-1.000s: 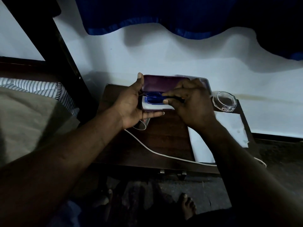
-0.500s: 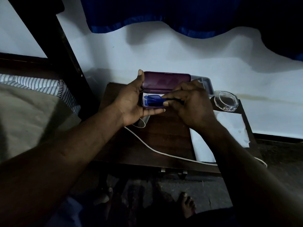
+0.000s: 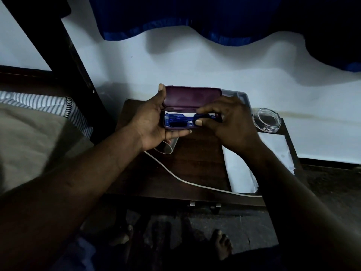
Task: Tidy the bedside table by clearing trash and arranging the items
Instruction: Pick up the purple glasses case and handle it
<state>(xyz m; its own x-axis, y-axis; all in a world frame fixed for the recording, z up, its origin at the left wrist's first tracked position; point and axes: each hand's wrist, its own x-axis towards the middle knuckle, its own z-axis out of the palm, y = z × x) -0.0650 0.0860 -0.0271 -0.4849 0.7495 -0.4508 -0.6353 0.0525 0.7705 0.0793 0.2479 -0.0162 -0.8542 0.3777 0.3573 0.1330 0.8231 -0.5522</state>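
An open maroon glasses case [image 3: 192, 96] is held above the dark wooden bedside table [image 3: 195, 165]. My left hand [image 3: 154, 122] grips its left end, thumb on the raised lid and fingers under the base. Blue glasses [image 3: 175, 120] lie partly inside the case on a white lining. My right hand [image 3: 230, 122] pinches the glasses' right end between thumb and forefinger, over the case's right half.
A clear glass ashtray [image 3: 266, 120] sits at the table's back right. White paper [image 3: 242, 169] covers the right side. A white cable [image 3: 185, 180] crosses the front. A small clear cup [image 3: 166, 147] lies under my left hand. A bed [image 3: 35, 133] stands to the left.
The glasses have sunk further into the case and stretched out along it. My right hand has shifted right along the frame. The case stays in my left hand.
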